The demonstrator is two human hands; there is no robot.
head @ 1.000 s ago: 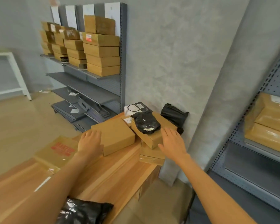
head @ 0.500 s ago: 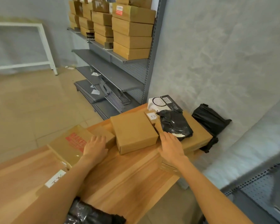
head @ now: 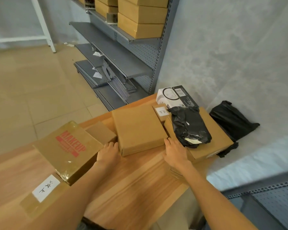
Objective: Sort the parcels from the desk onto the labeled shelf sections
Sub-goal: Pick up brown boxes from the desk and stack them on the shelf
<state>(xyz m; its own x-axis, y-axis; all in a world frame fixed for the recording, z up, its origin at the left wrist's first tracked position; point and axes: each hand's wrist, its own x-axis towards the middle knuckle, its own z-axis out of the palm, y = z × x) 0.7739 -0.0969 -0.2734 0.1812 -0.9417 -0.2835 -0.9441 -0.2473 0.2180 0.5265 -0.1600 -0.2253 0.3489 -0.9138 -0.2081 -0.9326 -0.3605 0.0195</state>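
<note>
The flat square brown cardboard parcel point(head: 138, 131) lies on the light wooden desk point(head: 133, 185) at centre frame, its near edge facing the person. The left hand point(head: 107, 152) rests at the parcel's near-left corner, fingers bent against the side wall; the right hand point(head: 175, 151) sits at the near-right corner, fingertips tucked in beside the wall. Whether either hand has a firm hold cannot be told from this view (the fingertips are largely hidden). At 9 o'clock of the parcel, touching or just beside it, stands a small plain brown carton point(head: 101, 132), and beyond that a brown box printed MAKEUP in red point(head: 68, 151). At 3 o'clock a larger brown carton point(head: 219, 138) carries a crumpled black plastic mailer bag point(head: 189, 125); at 1 o'clock a white and black retail box point(head: 175, 97) stands near the wall. The grey metal shelving unit point(head: 123, 62), with stacked brown cartons on its upper level, is at 12 o'clock, well apart from the desk. Judgement: the parcel appears rigid, thin-walled and likely light, with a matt surface offering fair friction. Best taken by both opposite side edges, palms pressing inward, kept level to clear its neighbours.
</note>
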